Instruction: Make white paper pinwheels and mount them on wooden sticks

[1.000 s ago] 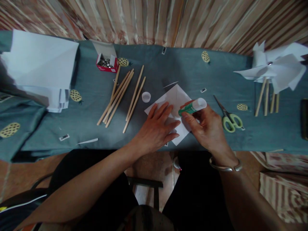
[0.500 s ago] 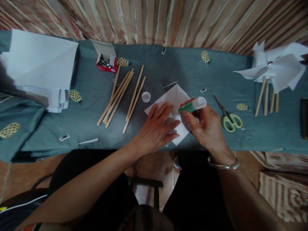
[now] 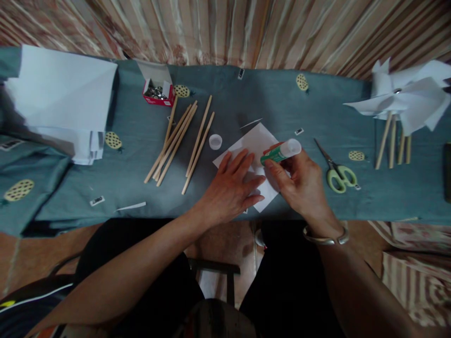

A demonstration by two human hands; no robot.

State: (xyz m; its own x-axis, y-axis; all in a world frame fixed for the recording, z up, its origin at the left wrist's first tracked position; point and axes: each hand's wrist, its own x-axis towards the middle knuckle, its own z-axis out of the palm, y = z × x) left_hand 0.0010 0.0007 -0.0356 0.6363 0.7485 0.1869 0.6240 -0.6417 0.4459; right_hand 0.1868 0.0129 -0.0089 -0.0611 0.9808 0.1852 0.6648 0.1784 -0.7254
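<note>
A white square of paper [image 3: 260,137] lies cornerwise near the table's front edge. Flat on its left part rests my left hand [image 3: 235,186], fingers spread. My right hand [image 3: 299,180] is closed round a green and white glue stick [image 3: 282,151], tilted, its lower end at the middle of the paper; whether the tip touches is hidden. Left of the paper sits the white glue cap [image 3: 215,142]. Scissors with green handles [image 3: 338,176] lie just right of my right hand. A thin paper strip [image 3: 251,123] lies behind the paper.
Several wooden sticks [image 3: 176,143] lie to the left, with a red box of metal pins [image 3: 158,92] behind them. A paper stack [image 3: 66,89] occupies the far left. White paper pinwheels [image 3: 405,94] on sticks lie at the right. A paper sliver [image 3: 132,206] is near the front edge.
The glue stick and my right hand have shifted very slightly left over the paper. My left hand stays pressed on the sheet. The whole view has moved a little.
</note>
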